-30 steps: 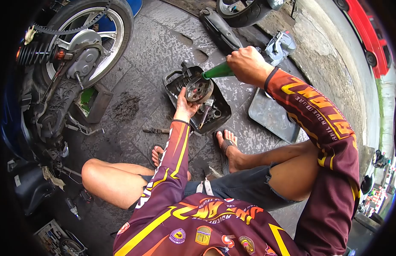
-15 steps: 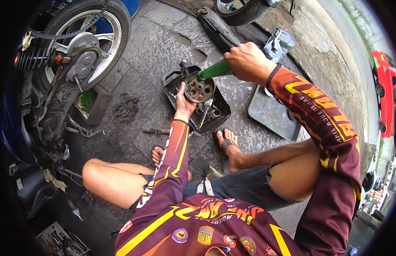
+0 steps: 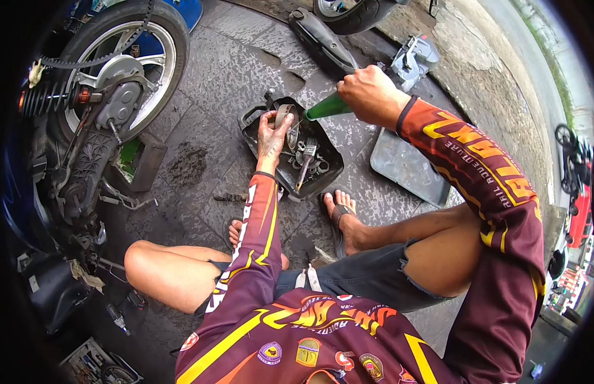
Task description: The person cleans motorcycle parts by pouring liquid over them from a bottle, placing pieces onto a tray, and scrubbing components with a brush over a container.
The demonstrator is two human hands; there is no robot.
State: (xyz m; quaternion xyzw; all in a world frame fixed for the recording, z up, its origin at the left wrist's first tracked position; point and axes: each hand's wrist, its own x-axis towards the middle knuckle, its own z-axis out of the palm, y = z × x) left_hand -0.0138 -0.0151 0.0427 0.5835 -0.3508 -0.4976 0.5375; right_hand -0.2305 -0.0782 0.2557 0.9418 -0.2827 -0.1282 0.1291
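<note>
My left hand [image 3: 271, 141] grips a round metal clutch drum [image 3: 285, 117], now turned nearly edge-on, over a black tray [image 3: 337, 168]. A green bottle [image 3: 329, 106] is held in my right hand [image 3: 370, 96], tipped with its mouth down and left, close beside the drum. Whether liquid is flowing from it I cannot tell. Inside the tray lie a paintbrush [image 3: 306, 163] and several small metal parts [image 3: 321, 166], with the drum hiding part of the far end.
On the left is a motorcycle rear wheel [image 3: 162, 77] with its drive case [image 3: 79, 160] and a hanging belt [image 3: 127, 45]. A grey flat tray [image 3: 406, 168] lies on the right. Beyond are a long dark cover [image 3: 322, 41] and a grey metal part [image 3: 415, 61]. My sandalled foot [image 3: 342, 217] is near the tray.
My left hand has turned the drum from showing its holed face to nearly edge-on. The bottle stays tipped beside it, its mouth slightly further right. Vehicles on the road have shifted.
</note>
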